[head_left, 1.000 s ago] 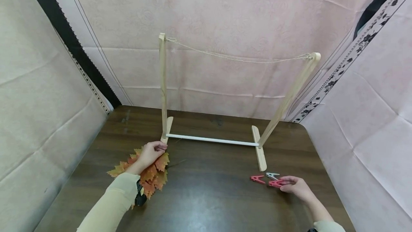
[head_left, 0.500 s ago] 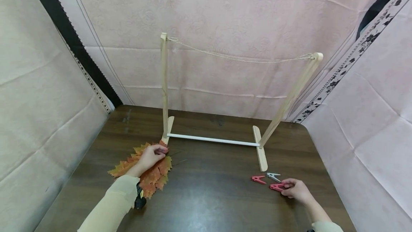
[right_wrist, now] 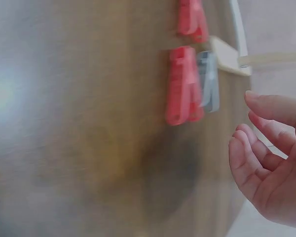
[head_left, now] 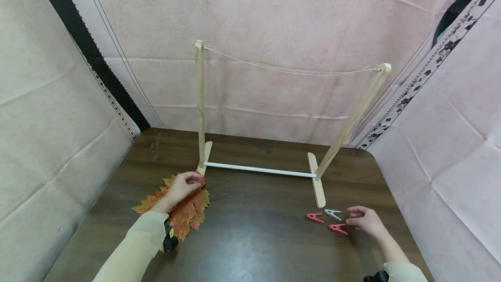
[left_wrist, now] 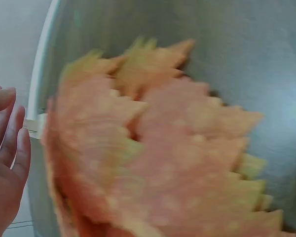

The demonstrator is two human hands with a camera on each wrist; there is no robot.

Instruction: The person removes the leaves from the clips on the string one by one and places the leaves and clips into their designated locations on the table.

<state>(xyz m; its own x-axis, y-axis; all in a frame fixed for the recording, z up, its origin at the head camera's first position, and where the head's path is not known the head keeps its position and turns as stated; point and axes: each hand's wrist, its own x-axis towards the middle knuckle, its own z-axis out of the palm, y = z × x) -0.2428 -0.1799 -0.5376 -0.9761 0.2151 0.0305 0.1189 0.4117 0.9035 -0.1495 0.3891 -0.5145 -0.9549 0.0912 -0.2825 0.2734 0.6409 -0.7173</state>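
Observation:
On the left of the table, a bunch of orange and yellow maple leaves [head_left: 189,212] lies under and around my left hand [head_left: 185,187]. The left wrist view shows the leaves [left_wrist: 163,148] blurred, with the left fingers [left_wrist: 20,153] loosely bent beside them and no leaf seen between them. My right hand [head_left: 367,221] hovers just right of the clothespins, fingers relaxed and holding nothing. Closest to it lies a red clothespin [head_left: 337,229], with a grey-white clothespin [head_left: 332,214] behind and another red clothespin [head_left: 314,217] to the left. In the right wrist view the right hand [right_wrist: 276,158] is apart from the nearest red clothespin [right_wrist: 180,86].
A wooden frame stands at the middle back, with a left post [head_left: 200,108], a right post [head_left: 352,121], a white bottom rod [head_left: 258,169] and a slack string [head_left: 282,71] between the tops. Cloth walls [head_left: 274,21] enclose the dark wooden table [head_left: 250,238].
My right hand has let go of the nearest red clothespin and drawn back slightly from it. The leaves have shifted a little up and right beneath my left hand, which has hardly moved.

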